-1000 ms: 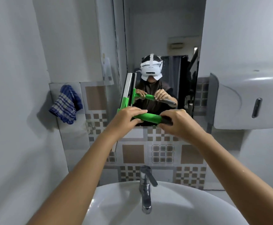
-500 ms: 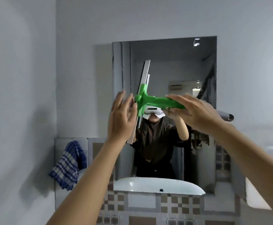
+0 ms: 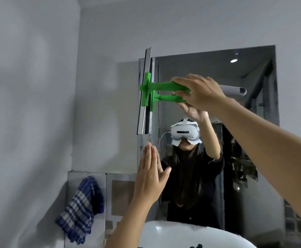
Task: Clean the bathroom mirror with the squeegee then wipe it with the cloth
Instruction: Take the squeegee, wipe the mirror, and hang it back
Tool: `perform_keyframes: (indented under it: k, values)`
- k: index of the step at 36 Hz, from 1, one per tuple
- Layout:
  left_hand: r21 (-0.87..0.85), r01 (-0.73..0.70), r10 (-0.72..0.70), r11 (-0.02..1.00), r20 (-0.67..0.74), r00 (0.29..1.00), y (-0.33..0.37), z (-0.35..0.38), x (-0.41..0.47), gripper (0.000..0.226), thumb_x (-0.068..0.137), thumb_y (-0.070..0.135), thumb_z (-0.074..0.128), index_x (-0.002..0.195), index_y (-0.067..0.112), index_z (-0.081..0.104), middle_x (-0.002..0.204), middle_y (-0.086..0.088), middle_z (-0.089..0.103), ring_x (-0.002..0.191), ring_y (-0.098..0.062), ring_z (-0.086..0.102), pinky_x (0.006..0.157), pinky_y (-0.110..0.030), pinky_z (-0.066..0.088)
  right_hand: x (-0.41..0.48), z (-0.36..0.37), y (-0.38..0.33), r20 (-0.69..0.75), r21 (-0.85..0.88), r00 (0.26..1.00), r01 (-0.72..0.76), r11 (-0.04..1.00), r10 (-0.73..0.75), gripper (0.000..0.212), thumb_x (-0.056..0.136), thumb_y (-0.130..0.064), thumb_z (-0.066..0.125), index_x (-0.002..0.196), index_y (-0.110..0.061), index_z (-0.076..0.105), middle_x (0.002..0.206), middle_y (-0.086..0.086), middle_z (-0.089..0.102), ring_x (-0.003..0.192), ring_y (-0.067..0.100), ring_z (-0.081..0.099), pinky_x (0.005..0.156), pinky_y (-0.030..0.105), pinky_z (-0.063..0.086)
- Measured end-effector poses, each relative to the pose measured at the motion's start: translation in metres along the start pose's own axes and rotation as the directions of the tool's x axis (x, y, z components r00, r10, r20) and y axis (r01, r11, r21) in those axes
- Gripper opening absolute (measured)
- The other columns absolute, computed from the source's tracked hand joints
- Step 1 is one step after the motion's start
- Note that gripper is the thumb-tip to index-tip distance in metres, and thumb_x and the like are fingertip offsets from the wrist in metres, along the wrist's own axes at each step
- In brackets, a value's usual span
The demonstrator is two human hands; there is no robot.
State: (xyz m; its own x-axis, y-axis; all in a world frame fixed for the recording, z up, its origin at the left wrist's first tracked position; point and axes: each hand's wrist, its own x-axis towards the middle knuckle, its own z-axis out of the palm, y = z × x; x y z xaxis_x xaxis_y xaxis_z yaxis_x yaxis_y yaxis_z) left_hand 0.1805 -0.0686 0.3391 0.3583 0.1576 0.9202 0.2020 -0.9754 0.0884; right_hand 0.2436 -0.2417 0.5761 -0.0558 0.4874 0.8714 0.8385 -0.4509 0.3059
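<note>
The wall mirror (image 3: 250,72) fills the upper right of the head view. A green squeegee (image 3: 150,87) with a long metal blade stands upright along the mirror's left edge, its top poking above the glass. My right hand (image 3: 199,92) is shut on the squeegee's handle, up high. Lower down, my left hand (image 3: 150,178) is flat with fingers apart near the mirror's lower left, holding nothing. A blue checked cloth (image 3: 80,210) hangs on the wall at the lower left, apart from both hands.
The white sink rim (image 3: 164,231) shows at the bottom under the mirror. Patterned tiles (image 3: 121,194) run along the wall between the cloth and the mirror. A grey side wall (image 3: 29,104) closes in on the left. The mirror reflects a person wearing a headset.
The squeegee has shifted left to the mirror's left edge and higher. My left hand has dropped away from the squeegee to the mirror's lower left. The view stays tilted upward.
</note>
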Motion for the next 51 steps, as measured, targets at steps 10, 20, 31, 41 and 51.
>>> perform_keyframes:
  k: [10,20,31,41,51]
  values:
    - [-0.02,0.06,-0.061,0.998,-0.054,0.997,-0.003,0.014,-0.015,0.081,0.093,0.05,0.042,0.147,0.007,0.001,0.157,-0.007,-0.002,0.145,-0.015,-0.002,0.117,-0.033,0.004,0.018,0.003,-0.004,0.02,-0.106,0.992,0.128,0.986,-0.127,0.036,0.095,-0.043,0.041,0.13,-0.038,0.042,0.105,0.003,0.058,0.108,0.024,0.053,0.078,0.033,0.029]
    - [-0.043,0.095,-0.097,0.995,-0.06,0.993,-0.002,0.021,-0.02,0.079,0.093,0.05,0.04,0.148,0.009,0.001,0.157,-0.005,-0.004,0.144,-0.013,-0.004,0.117,-0.03,0.0,0.015,0.007,-0.01,0.051,-0.175,0.991,0.131,0.976,-0.124,0.037,0.095,-0.042,0.039,0.131,-0.037,0.041,0.107,0.006,0.057,0.107,0.026,0.053,0.082,0.037,0.034]
    - [-0.043,0.083,-0.086,0.996,-0.067,0.994,-0.003,0.019,-0.02,0.08,0.093,0.05,0.041,0.148,0.009,0.0,0.158,-0.005,-0.003,0.144,-0.013,-0.004,0.117,-0.033,0.008,0.015,-0.011,-0.014,0.109,-0.207,0.987,0.139,0.968,-0.118,0.034,0.095,-0.044,0.04,0.127,-0.035,0.045,0.101,0.003,0.062,0.093,0.027,0.06,0.068,0.032,0.039]
    - [-0.049,0.049,-0.053,0.998,-0.077,0.996,-0.011,0.015,-0.023,0.082,0.092,0.049,0.047,0.148,0.013,0.0,0.158,-0.005,0.0,0.145,-0.014,-0.001,0.117,-0.03,0.007,0.003,-0.02,-0.007,0.108,-0.246,0.987,0.14,0.959,-0.116,0.034,0.094,-0.049,0.04,0.124,-0.036,0.048,0.101,0.0,0.068,0.085,0.026,0.061,0.065,0.029,0.036]
    - [-0.041,0.034,-0.037,0.999,-0.089,0.995,-0.014,0.016,-0.022,0.081,0.091,0.052,0.042,0.148,0.015,-0.003,0.158,-0.005,0.001,0.145,-0.014,-0.001,0.117,-0.024,0.003,-0.017,-0.024,0.01,0.098,-0.243,0.992,0.095,0.965,-0.073,0.04,0.093,-0.05,0.041,0.132,-0.041,0.042,0.107,0.001,0.069,0.091,0.028,0.064,0.066,0.029,0.038]
